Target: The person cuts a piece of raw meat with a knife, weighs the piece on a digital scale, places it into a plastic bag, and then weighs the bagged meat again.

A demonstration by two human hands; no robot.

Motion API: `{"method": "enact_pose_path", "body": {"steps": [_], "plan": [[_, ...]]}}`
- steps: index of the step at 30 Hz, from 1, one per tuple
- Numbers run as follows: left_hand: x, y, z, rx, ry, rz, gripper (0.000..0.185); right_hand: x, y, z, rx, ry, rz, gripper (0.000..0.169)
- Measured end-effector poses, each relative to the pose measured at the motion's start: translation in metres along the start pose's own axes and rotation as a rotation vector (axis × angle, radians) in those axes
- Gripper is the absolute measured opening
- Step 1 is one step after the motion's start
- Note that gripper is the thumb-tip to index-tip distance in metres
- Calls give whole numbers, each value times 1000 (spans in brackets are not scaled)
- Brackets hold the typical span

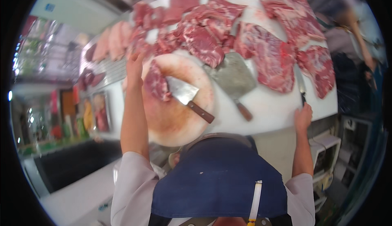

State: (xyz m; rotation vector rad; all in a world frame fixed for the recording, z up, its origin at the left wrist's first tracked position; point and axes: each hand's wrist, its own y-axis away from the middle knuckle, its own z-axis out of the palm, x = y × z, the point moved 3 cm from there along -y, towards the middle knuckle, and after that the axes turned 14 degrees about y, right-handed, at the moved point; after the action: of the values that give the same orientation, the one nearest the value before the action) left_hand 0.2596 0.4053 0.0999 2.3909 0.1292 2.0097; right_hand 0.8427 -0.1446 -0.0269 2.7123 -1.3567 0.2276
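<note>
My left hand point(136, 57) reaches past the left rim of a round chopping block point(180, 134) and is at a blurred piece of raw meat point(137, 39); whether its fingers grip it cannot be seen. On the block, a cleaver with a wooden handle point(200, 111) lies with its blade against a small cut of meat point(156, 80). My right hand point(303, 115) is closed around the dark handle of a knife point(300, 79), whose blade points away from me between a large slab of meat point(272, 60) and a smaller slab point(318, 69).
A second, broad cleaver point(235, 76) lies on the white table point(272, 115) right of the block, close to piled meat cuts point(202, 39). More cuts point(294, 17) lie at the far right. Another person's arm point(361, 42) shows beyond the right edge. A lit cigarette point(255, 200) juts in near the camera.
</note>
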Motion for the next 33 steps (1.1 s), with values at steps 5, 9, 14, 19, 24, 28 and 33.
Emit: {"method": "enact_pose_path", "body": {"steps": [5, 9, 14, 19, 24, 28, 33], "plan": [[-73, 43, -123, 251, -193, -245, 31, -13, -31, 7, -7, 79, -80, 49], [-92, 55, -83, 157, -153, -297, 43, 14, -55, 30, 12, 103, -55, 45], [-78, 33, -37, -217, -144, -447, 51, 23, -51, 48, -196, 13, -9, 44], [-62, 35, -24, -324, -189, -484, 36, 14, 19, 35, -248, -244, 246, 33], [-56, 67, -43, -358, -53, -197, 36, -111, 146, -65, -225, -665, 95, 37], [-14, 108, -81, -301, 429, -217, 29, -219, 218, -119, -286, -859, -66, 34], [-15, 125, -135, -314, 345, -436, 30, -319, 246, -186, -383, -829, -325, 30]]}}
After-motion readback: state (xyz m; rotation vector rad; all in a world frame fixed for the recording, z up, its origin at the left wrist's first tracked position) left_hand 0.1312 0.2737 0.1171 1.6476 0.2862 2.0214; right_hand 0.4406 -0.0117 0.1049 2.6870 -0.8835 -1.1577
